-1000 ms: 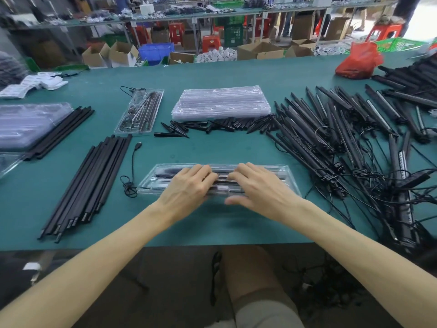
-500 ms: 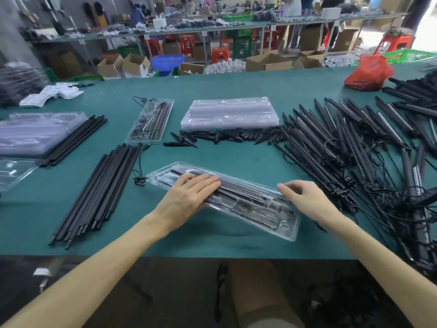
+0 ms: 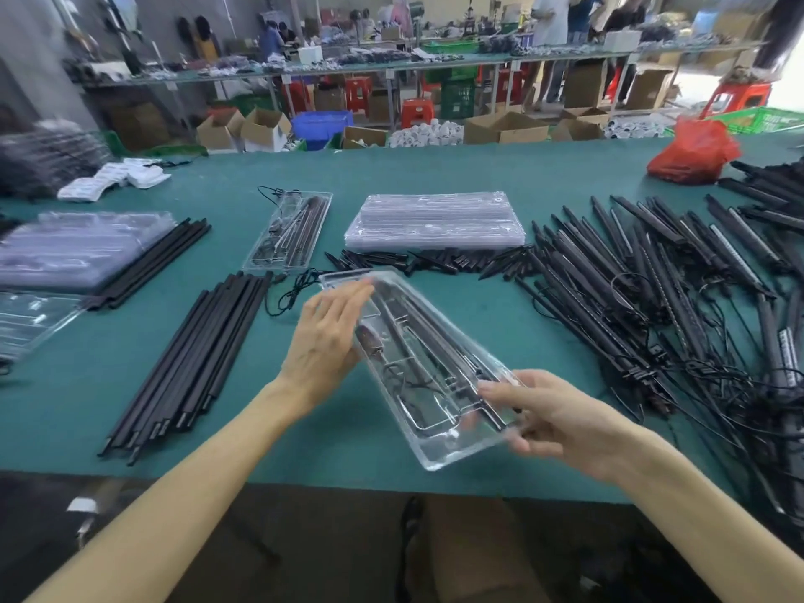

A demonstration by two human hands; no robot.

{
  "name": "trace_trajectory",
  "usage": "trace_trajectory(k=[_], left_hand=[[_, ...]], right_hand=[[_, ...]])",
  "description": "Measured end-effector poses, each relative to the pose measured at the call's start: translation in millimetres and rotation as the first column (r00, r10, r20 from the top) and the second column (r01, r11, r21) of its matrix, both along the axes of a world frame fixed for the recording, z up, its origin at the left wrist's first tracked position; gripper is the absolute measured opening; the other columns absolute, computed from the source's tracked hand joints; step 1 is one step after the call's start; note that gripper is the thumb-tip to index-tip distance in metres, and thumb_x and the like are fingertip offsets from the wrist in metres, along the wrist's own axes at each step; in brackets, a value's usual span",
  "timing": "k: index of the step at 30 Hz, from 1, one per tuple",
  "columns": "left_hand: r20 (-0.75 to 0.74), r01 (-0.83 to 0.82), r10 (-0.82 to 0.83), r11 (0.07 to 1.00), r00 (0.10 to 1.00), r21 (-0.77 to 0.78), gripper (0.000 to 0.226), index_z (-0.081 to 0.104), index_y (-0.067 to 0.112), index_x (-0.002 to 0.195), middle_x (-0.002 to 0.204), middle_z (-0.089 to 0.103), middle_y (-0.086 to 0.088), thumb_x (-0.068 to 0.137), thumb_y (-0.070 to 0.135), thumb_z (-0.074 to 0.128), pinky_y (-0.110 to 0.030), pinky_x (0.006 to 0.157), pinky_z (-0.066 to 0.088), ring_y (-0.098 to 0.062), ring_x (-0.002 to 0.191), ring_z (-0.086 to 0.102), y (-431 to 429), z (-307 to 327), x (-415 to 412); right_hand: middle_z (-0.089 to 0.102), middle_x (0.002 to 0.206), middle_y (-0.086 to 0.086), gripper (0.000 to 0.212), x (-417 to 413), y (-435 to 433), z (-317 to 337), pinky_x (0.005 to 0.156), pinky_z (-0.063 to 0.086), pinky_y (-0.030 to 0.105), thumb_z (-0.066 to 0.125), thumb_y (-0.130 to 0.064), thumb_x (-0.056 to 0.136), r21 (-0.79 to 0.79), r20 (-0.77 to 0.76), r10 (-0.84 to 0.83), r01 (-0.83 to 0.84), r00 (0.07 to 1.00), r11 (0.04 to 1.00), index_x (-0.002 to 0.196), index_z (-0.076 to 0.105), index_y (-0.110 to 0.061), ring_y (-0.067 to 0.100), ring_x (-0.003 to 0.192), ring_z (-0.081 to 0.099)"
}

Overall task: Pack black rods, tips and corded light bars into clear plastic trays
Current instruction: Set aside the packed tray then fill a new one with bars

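A packed clear plastic tray (image 3: 428, 446) with black rods and a corded light bar inside is lifted off the green table (image 3: 500, 311), lying diagonally from far left to near right. My right hand (image 3: 561, 422) grips its near end with thumb and fingers. My left hand (image 3: 326, 337) has straight fingers against the tray's left side near its far end. Loose black rods (image 3: 191, 363) lie to the left, black tips (image 3: 409, 261) in a row behind, corded light bars (image 3: 678, 298) in a heap on the right.
A stack of empty clear trays (image 3: 435, 221) sits at centre back, another packed tray (image 3: 289, 230) left of it. More trays (image 3: 74, 250) and rods (image 3: 152, 263) lie far left. A red bag (image 3: 691, 154) sits back right. The table's front edge is close.
The tray went from lying flat across the table under both palms to being lifted and swung diagonally. My right hand moved to its near end and took hold; my left hand slid to its side.
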State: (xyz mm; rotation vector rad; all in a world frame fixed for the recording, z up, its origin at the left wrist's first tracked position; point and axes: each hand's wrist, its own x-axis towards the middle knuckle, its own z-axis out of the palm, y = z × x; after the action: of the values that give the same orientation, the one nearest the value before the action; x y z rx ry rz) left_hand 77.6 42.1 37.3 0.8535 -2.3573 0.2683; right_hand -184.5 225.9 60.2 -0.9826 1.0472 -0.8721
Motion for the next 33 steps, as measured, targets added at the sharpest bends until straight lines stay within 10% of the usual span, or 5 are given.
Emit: trace_trajectory(k=[7, 14, 20, 24, 33], left_hand=[[-0.11, -0.323, 0.398, 0.853, 0.911, 0.41, 0.075, 0.009, 0.001, 0.158, 0.166, 0.01, -0.012, 0.099, 0.015, 0.052, -0.042, 0.119, 0.027, -0.026, 0.152, 0.017, -16, -22, 1], [0.113, -0.429, 0.427, 0.783, 0.897, 0.45, 0.035, 0.052, 0.012, 0.136, 0.143, 0.052, -0.003, 0.105, 0.026, 0.041, -0.038, 0.111, 0.031, -0.02, 0.133, 0.045, -28, -39, 1], [-0.098, -0.287, 0.41, 0.772, 0.907, 0.567, 0.015, 0.063, 0.008, 0.1, 0.104, 0.062, -0.015, 0.1, 0.008, 0.049, -0.051, 0.101, 0.044, -0.035, 0.1, 0.056, -57, -27, -16], [0.065, -0.333, 0.353, 0.782, 0.933, 0.527, 0.045, 0.046, 0.003, 0.146, 0.154, 0.044, -0.011, 0.107, 0.023, 0.036, -0.041, 0.121, 0.022, -0.026, 0.145, 0.035, -76, -48, -29], [0.115, -0.373, 0.363, 0.799, 0.925, 0.472, 0.051, 0.032, 0.009, 0.155, 0.165, 0.025, -0.005, 0.108, 0.028, 0.029, -0.033, 0.125, 0.008, -0.017, 0.153, 0.017, -86, -65, -27]], right_hand=[[0.071, 0.109, 0.017, 0.037, 9, -5, 9, 0.035, 0.033, 0.016, 0.073, -0.037, 0.092, -0.114, 0.106, -0.114, 0.126, 0.988, 0.985, 0.109, 0.064, -0.005, 0.015, 0.048, 0.056], [0.069, 0.116, 0.024, 0.032, 17, -45, 42, 0.036, 0.038, 0.017, 0.063, -0.031, 0.099, -0.269, 0.133, -0.11, 0.143, 0.985, 0.953, 0.111, 0.058, -0.002, 0.017, 0.047, 0.059], [0.075, 0.104, 0.016, 0.014, 52, -115, 72, 0.039, 0.04, 0.017, 0.062, -0.027, 0.099, -0.33, 0.129, -0.138, 0.173, 0.982, 0.928, 0.095, 0.069, -0.015, 0.018, 0.049, 0.061], [0.075, 0.091, 0.006, 0.026, 76, -177, 80, 0.045, 0.046, 0.018, 0.063, -0.026, 0.098, -0.317, 0.152, -0.138, 0.181, 0.979, 0.931, 0.108, 0.062, -0.002, 0.018, 0.054, 0.063], [0.056, 0.095, 0.008, 0.035, 136, -322, 60, 0.053, 0.055, 0.018, 0.069, -0.025, 0.095, -0.129, 0.278, -0.216, 0.26, 0.936, 0.957, 0.113, 0.049, -0.002, 0.018, 0.065, 0.071]])
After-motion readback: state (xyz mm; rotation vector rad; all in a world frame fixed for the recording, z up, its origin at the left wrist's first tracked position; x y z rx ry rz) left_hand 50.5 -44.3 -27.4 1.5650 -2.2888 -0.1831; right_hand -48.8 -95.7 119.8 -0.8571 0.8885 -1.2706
